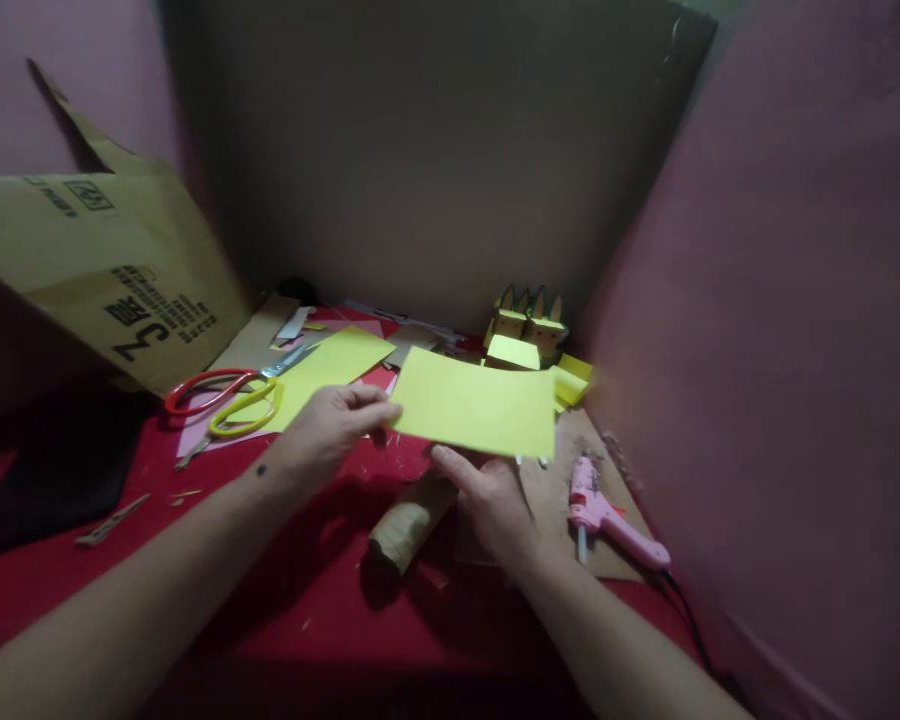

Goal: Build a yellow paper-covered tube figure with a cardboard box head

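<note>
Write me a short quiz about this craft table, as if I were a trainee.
1. True or false: the left hand holds a yellow sheet.
2. What colour is the glue gun? a) blue b) pink c) green
3. Fill in: the scissors lie to the ____ of the held sheet, as the person sees it.

Key: 1 true; 2 b; 3 left
</note>
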Demonstrator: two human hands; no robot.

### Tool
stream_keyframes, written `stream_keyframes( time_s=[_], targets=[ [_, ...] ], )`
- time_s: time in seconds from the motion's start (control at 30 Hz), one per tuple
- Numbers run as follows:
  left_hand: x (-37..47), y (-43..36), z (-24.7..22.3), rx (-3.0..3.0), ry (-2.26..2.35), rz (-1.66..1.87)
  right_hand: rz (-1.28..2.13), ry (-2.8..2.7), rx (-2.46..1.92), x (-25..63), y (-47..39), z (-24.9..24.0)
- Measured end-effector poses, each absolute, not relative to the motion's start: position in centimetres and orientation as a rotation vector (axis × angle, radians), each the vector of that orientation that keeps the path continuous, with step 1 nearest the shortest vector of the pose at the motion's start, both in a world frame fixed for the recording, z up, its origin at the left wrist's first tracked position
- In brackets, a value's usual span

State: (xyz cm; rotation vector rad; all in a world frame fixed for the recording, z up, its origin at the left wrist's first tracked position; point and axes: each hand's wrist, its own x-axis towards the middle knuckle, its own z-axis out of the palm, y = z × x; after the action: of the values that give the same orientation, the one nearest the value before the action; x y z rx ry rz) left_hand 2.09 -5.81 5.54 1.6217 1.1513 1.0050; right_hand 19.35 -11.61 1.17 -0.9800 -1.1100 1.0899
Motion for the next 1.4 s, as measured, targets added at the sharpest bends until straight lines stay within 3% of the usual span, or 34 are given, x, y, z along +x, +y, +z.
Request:
stream_keyframes(
  time_s=[0.13,0.33,0.73,1.07,1.4],
  targets=[
    [-1.2,-2.6,7.0,1.636,1.353,1.131,1.052,-1.309,-1.060,20.2,-11.3,1.5],
    [-4.5,1.5,5.4,1.425,1.237,1.126,0.979,-1.484,-1.338,21.2,-11.5,1.0],
    [-4.6,2.2,3.2,1.465,1.376,0.979,1.026,-1.532,-1.468,20.9,-11.8,1.3],
    [-4.2,2.1,3.0,1.489,1.442,0.987,1.395,-1.232,-1.188,21.7,-11.4,-0.2],
    [-4.9,2.7,1.4,1.445,1.307,0.987,1.476,-0.848,-1.009,22.0,-10.5,-0.7]
  ],
)
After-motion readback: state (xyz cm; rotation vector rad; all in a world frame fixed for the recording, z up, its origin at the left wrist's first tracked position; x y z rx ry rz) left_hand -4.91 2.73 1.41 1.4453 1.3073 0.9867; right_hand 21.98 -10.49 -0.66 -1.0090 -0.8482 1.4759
